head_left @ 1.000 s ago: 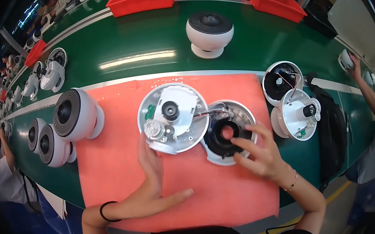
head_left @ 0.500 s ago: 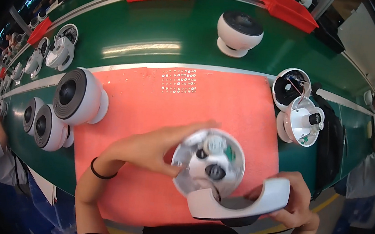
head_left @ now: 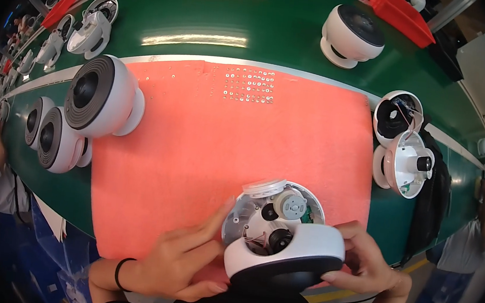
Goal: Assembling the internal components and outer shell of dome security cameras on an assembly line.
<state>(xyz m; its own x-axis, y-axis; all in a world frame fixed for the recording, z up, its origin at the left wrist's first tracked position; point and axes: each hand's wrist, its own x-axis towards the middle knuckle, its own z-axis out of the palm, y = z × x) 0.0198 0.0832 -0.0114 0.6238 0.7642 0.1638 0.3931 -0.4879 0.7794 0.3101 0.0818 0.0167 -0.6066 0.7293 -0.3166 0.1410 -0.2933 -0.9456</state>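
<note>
A white bowl-shaped fan housing (head_left: pixel 234 228) sits on the mat in front of me, its inside facing up with a round grey motor (head_left: pixel 292 206), a black gear and a green board. Against its near side, tilted, is a white rounded shell (head_left: pixel 309 245) with a dark face and a curved notch. My right hand (head_left: pixel 367 263) grips this shell's right edge between thumb and fingers. Along the left sides of the housing and shell lie the stretched fingers of my left hand (head_left: pixel 182 259), thumb spread away; whether they press on them is unclear.
Small screws (head_left: pixel 249 85) stand in rows on the pink mat (head_left: pixel 167 144). Assembled white fans (head_left: pixel 107 97) are at left, an opened one (head_left: pixel 408 161) at right beside a black bag (head_left: pixel 429 199). Another fan (head_left: pixel 353 36) and a red bin (head_left: pixel 398 14) stand farther back.
The shell in my right hand has moved left against the housing's near side and turned its dark face toward me. My left hand has shifted down and toward me, off the housing's far left side.
</note>
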